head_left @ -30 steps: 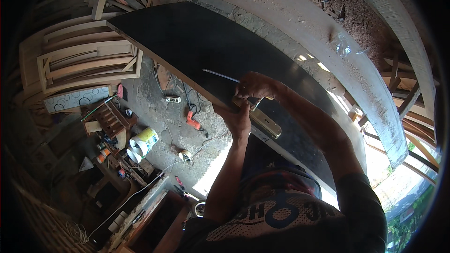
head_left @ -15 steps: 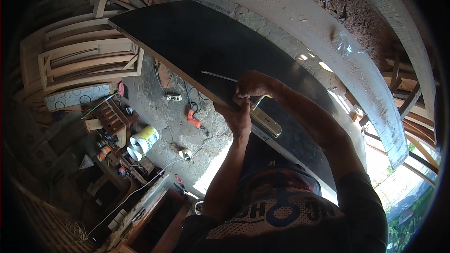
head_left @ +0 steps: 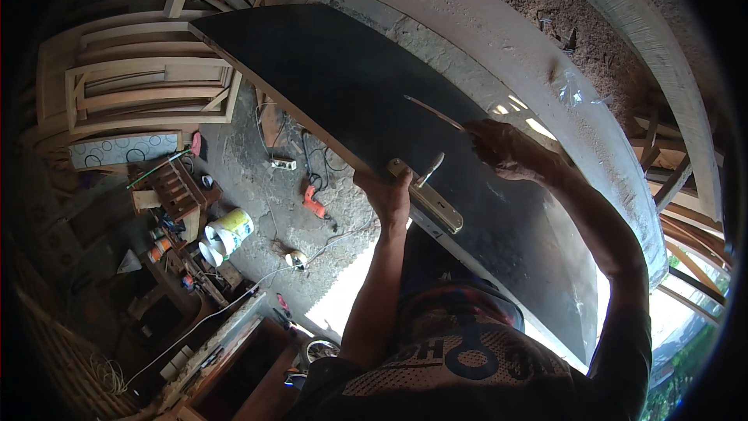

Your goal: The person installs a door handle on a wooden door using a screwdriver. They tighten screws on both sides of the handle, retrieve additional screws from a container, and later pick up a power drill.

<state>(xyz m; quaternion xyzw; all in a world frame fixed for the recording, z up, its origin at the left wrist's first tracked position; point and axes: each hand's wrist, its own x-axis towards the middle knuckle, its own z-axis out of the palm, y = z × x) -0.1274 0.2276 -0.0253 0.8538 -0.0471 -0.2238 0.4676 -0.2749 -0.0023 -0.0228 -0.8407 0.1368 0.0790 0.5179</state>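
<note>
A large dark door panel (head_left: 343, 86) lies across the view, resting by a pale wooden beam (head_left: 499, 23). A brass-coloured handle plate with a lever (head_left: 427, 193) sits near the panel's near edge. My left hand (head_left: 387, 193) grips that edge, right beside the handle plate. My right hand (head_left: 502, 146) is raised over the panel, closed on a thin metal rod-like tool (head_left: 433, 112) that points up and to the left. My forearms and printed shirt fill the lower part of the view.
Stacked wooden frames (head_left: 140, 86) stand at the left. On the concrete floor lie an orange power tool (head_left: 315, 204), a white power strip (head_left: 283, 164) with cables, white buckets (head_left: 222, 235) and a wooden tool tray (head_left: 175, 187). Sawdust covers the ground at upper right.
My right hand has lifted away from the handle plate, moving right and up with the thin tool. The handle plate is now uncovered. My left hand stays on the panel's edge.
</note>
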